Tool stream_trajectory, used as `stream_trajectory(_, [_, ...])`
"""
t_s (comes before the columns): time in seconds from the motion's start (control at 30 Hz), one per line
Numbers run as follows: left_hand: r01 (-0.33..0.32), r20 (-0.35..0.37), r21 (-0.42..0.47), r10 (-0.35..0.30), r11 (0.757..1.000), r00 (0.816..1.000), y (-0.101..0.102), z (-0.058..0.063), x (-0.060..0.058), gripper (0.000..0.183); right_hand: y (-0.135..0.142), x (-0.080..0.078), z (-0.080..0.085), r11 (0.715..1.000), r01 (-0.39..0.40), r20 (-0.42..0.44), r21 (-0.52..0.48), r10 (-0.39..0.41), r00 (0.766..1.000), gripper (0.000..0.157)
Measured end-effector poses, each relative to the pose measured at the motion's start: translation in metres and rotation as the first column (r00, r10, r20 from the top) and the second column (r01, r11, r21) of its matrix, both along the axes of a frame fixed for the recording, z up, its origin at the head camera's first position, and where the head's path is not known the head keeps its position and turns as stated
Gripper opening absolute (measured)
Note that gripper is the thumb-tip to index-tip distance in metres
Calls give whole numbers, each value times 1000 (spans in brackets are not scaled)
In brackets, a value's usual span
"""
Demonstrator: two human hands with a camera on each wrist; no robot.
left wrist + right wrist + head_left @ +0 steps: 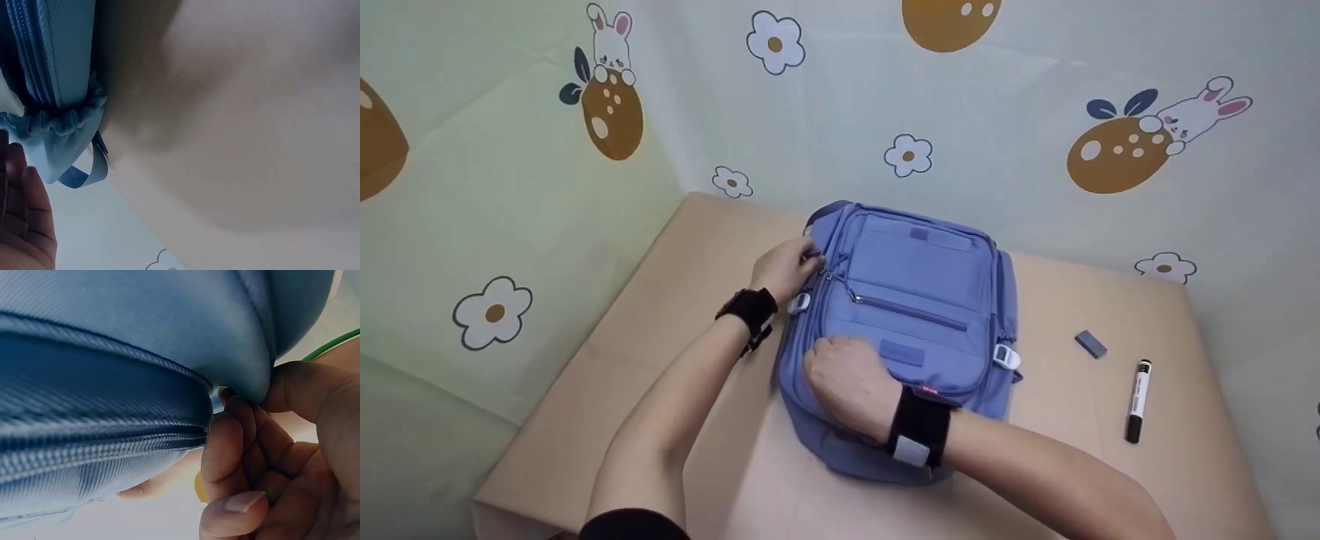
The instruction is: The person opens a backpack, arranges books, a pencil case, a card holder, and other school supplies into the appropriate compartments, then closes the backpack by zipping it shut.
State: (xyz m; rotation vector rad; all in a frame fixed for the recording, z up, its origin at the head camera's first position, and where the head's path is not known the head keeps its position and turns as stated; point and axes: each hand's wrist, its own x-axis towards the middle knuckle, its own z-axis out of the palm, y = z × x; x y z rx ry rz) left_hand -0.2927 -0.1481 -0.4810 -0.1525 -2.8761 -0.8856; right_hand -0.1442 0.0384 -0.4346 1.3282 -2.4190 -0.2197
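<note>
A blue backpack (919,266) lies front side up on the table, with zippers and white side buckles. At its upper left edge, my left hand (786,268) pinches at a zipper pull beside the metal sliders; the fingertips are partly hidden. The left wrist view shows the curved outer fingers (36,211) beside the bag's gathered side pocket (62,126). Lower down, my right hand (851,382) grips the bag's left front edge. In the right wrist view, its thumb (298,385) and curled fingers pinch the blue fabric close to a zipper (107,444).
Right of the backpack, a small dark grey block (1090,344) lies on the beige-covered table (660,330). A white marker with black ends (1138,401) lies further right. Behind the table hangs a patterned curtain (840,105) with rabbits and flowers.
</note>
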Motion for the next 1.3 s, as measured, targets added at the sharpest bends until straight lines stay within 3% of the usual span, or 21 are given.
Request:
stream_trajectory(0.37, [5, 19, 26, -5, 1000, 1000, -2, 6, 5, 20, 3, -2, -2, 998, -5, 17, -57, 6, 1000, 5])
stream_trajectory(0.5, [86, -34, 0, -86, 996, 996, 2, 10, 5, 39, 7, -5, -1, 991, -24, 48, -133, 30, 998, 14])
stream_trajectory(0.6, [190, -87, -19, -191, 982, 978, 7, 13, 5, 46, 12, -11, 3, 979, -41, 88, -200, 60, 994, 21])
stream_trajectory(0.73, [254, -38, 83, -252, 964, 967, 13, 17, 7, 46, 19, -23, 10, 967, -66, 117, -245, 97, 988, 18])
stream_trajectory(0.87, [183, 74, 241, -206, 953, 976, 17, 18, 12, 48, 26, -29, 12, 972, -54, 175, -228, 95, 980, 14])
stream_trajectory(1.0, [98, 119, 349, -148, 932, 982, 18, 20, 15, 45, 31, -26, 10, 981, -17, 237, -195, 64, 969, 19])
stream_trajectory(1.1, [54, 139, 408, -120, 911, 983, 16, 21, 16, 40, 33, -24, 7, 979, -4, 236, -201, 53, 970, 20])
stream_trajectory(1.3, [38, 190, 554, -171, 832, 967, 4, 19, 24, 34, 42, -24, 0, 968, 14, 176, -251, 32, 984, 20])
